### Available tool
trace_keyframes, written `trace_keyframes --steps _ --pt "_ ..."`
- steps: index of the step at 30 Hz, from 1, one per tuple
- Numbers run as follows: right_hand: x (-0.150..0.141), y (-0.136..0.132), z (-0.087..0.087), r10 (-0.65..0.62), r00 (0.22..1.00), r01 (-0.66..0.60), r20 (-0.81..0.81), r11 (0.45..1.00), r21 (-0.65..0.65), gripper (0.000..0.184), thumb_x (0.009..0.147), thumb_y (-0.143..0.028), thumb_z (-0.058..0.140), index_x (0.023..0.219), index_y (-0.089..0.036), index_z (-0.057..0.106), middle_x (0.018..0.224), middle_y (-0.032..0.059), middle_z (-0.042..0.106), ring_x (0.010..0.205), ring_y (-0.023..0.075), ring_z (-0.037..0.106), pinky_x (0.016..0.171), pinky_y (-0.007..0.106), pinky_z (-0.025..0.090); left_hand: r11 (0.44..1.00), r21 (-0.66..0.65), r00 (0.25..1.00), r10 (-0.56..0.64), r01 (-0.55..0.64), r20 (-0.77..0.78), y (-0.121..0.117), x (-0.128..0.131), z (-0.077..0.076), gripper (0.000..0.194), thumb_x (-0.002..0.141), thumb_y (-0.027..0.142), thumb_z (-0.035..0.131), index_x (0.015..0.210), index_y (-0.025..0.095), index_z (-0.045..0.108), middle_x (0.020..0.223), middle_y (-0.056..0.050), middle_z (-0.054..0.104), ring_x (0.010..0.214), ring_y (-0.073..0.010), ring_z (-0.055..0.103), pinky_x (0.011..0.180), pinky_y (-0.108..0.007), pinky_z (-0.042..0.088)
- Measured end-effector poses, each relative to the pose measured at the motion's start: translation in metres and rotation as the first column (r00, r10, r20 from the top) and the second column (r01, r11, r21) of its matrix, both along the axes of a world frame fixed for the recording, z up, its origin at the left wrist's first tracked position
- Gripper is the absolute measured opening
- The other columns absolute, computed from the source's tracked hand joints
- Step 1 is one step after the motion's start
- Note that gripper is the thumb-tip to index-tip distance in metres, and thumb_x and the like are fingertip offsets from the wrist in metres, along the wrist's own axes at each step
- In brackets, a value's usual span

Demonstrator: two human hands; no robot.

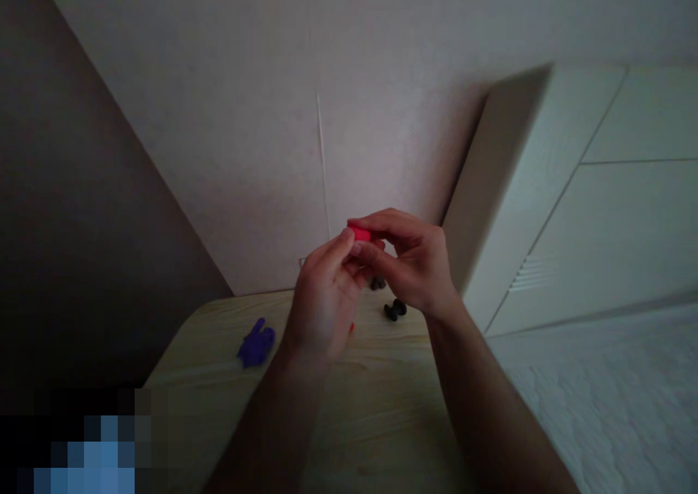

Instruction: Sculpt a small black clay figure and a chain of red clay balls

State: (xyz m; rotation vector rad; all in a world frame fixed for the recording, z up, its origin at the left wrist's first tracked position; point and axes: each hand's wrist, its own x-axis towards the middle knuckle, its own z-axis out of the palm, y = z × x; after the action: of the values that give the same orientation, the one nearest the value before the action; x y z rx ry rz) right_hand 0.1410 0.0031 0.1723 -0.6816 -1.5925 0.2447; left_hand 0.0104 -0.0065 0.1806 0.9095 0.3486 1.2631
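Both my hands are raised together above a light wooden table (382, 407). A small red piece (359, 233) is pinched between the fingertips of my left hand (321, 301) and my right hand (414, 261). Both hands are closed around it, so most of it is hidden. A second bit of red (352, 327) shows under my left palm; I cannot tell what it is.
A purple toy-like piece (255, 343) lies on the table at the left. Two small dark pieces (395, 309) (377, 284) lie near the wall behind my hands. A white cabinet (572, 203) stands at the right, a white textured surface (611, 399) below it.
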Motion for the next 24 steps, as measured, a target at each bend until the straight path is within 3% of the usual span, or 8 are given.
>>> trace_keyframes --steps 7,13,17,24 --pt "0.000 -0.007 0.004 -0.032 0.988 0.029 0.148 0.999 0.021 0.029 0.090 -0.038 0.079 0.119 -0.032 0.079 0.118 0.0034 0.079 0.110 0.0237 0.071 0.097 0.042 0.060 0.994 0.023 0.994 0.104 -0.104 -0.027 0.008 -0.004 -0.002 0.024 0.086 0.041 0.079 0.078 0.019 0.073 0.084 -0.005 0.073 0.099 -0.0229 0.073 0.088 -0.035 0.058" --pt "0.004 -0.017 0.010 -0.059 0.987 0.052 0.147 0.997 0.054 0.019 0.093 -0.031 0.077 0.111 -0.032 0.081 0.108 0.0020 0.079 0.100 0.0224 0.072 0.094 0.041 0.060 0.998 0.038 0.998 0.042 -0.040 -0.052 0.004 -0.008 0.001 0.020 0.084 0.039 0.082 0.079 0.021 0.074 0.085 -0.007 0.075 0.108 -0.0280 0.073 0.090 -0.037 0.059" --pt "0.009 -0.014 0.009 -0.059 0.995 0.061 0.086 0.998 -0.012 0.016 0.094 -0.036 0.076 0.108 -0.029 0.081 0.108 0.0040 0.078 0.103 0.0230 0.072 0.092 0.041 0.062 1.000 0.023 0.999 -0.002 0.002 -0.037 0.003 -0.005 0.000 0.023 0.085 0.041 0.082 0.090 0.020 0.075 0.098 -0.008 0.078 0.116 -0.0296 0.072 0.098 -0.040 0.058" --pt "0.011 -0.007 0.007 0.008 1.000 -0.008 -0.005 0.996 -0.086 0.031 0.087 -0.045 0.083 0.114 -0.029 0.079 0.118 0.0040 0.077 0.101 0.0205 0.074 0.089 0.037 0.065 0.986 0.102 0.991 0.134 -0.134 0.000 0.008 -0.003 -0.006 0.020 0.078 0.030 0.089 0.091 0.020 0.076 0.098 -0.004 0.079 0.109 -0.0230 0.074 0.100 -0.037 0.057"
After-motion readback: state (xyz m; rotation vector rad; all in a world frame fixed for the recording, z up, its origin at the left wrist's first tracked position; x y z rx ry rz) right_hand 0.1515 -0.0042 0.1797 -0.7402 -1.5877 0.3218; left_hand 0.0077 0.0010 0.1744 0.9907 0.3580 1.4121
